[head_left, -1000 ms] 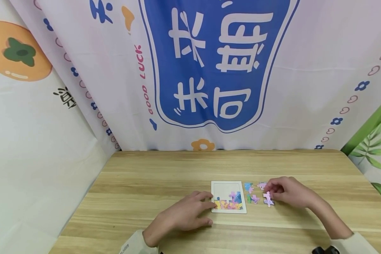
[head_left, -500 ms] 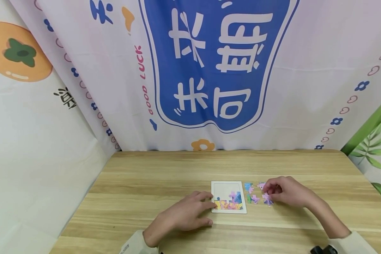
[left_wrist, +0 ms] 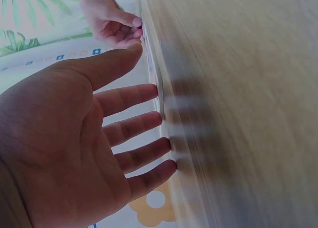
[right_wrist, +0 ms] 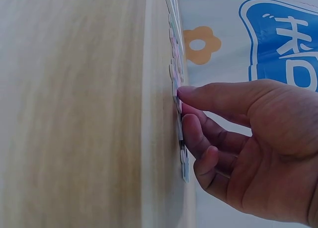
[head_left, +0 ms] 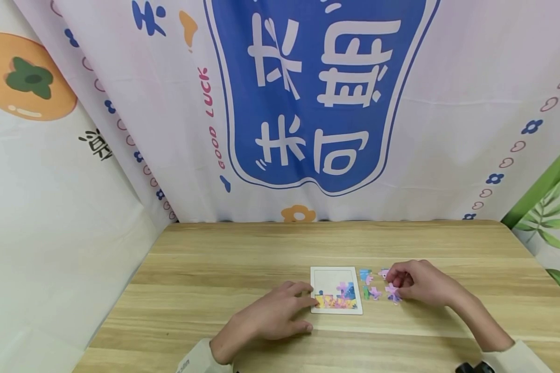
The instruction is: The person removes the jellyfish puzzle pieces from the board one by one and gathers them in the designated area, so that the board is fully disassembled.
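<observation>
In the head view, a white square puzzle tray (head_left: 322,312) lies on the table with fitted jigsaw pieces (head_left: 338,301) along its bottom and right side. My left hand (head_left: 277,312) rests beside it, fingers spread; two fingertips touch the tray's left edge. The left wrist view shows that hand's straight fingers (left_wrist: 131,126) reaching the tray and tabletop. To the tray's right, my right hand (head_left: 422,282) pinches a pink-purple jigsaw piece (head_left: 393,296) between thumb and curled fingers, low at the table. Those fingers partly cover another pink piece (head_left: 383,273).
Between tray and right hand lie loose pieces: a blue-and-pink one (head_left: 366,274) and a green-and-pink one (head_left: 372,292). The wooden table (head_left: 224,259) meets a printed curtain (head_left: 270,202) at its back edge.
My right hand has shifted slightly left, and its thumb has come onto the pink-purple jigsaw piece, which has turned a little. My left hand has stayed at the tray.
</observation>
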`<state>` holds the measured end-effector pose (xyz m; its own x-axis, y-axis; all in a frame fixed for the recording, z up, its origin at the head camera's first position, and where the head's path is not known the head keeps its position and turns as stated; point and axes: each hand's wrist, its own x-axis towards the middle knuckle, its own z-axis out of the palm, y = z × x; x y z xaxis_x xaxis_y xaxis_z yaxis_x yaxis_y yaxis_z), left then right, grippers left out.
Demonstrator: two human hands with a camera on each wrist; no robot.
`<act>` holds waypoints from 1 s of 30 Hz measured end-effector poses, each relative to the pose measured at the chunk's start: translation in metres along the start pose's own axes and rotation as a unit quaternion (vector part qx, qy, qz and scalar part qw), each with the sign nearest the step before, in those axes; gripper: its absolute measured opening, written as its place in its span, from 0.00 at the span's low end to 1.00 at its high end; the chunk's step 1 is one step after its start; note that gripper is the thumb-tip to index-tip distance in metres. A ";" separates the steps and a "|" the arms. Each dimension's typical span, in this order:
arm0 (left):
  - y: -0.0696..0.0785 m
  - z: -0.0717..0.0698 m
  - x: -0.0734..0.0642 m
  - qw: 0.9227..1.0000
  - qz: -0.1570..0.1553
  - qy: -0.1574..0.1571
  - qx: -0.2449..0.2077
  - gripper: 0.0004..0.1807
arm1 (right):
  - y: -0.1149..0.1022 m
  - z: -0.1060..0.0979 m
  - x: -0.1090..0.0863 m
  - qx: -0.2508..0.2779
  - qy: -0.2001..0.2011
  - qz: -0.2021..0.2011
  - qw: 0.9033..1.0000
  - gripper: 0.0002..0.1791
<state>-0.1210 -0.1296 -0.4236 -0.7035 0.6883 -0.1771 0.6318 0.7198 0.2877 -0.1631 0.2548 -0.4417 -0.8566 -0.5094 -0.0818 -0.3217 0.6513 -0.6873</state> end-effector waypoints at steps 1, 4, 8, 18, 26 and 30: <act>0.000 0.000 0.000 1.000 -0.001 0.000 -0.001 0.28 | 0.000 0.000 0.000 0.000 0.000 0.000 1.000 0.10; 0.000 0.001 0.000 1.000 -0.002 0.000 -0.001 0.28 | -0.001 0.000 0.000 -0.002 0.000 0.001 1.000 0.10; 0.000 0.002 -0.001 1.000 -0.004 0.000 -0.001 0.28 | -0.002 0.000 0.000 -0.003 0.001 0.002 1.000 0.10; -0.001 0.002 0.000 1.000 -0.006 -0.002 0.003 0.28 | -0.006 0.003 0.002 -0.002 0.012 -0.012 1.000 0.09; 0.000 0.002 0.000 1.000 -0.005 -0.001 0.005 0.28 | -0.017 0.011 0.013 0.005 0.006 -0.028 1.000 0.09; 0.000 0.002 0.000 1.000 -0.004 0.000 0.003 0.28 | -0.022 0.013 0.018 0.006 0.002 -0.033 0.999 0.08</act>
<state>-0.1207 -0.1295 -0.4253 -0.7086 0.6822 -0.1804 0.6276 0.7262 0.2808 -0.1660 0.2241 -0.4372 -0.8353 -0.5488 -0.0337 -0.3720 0.6092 -0.7003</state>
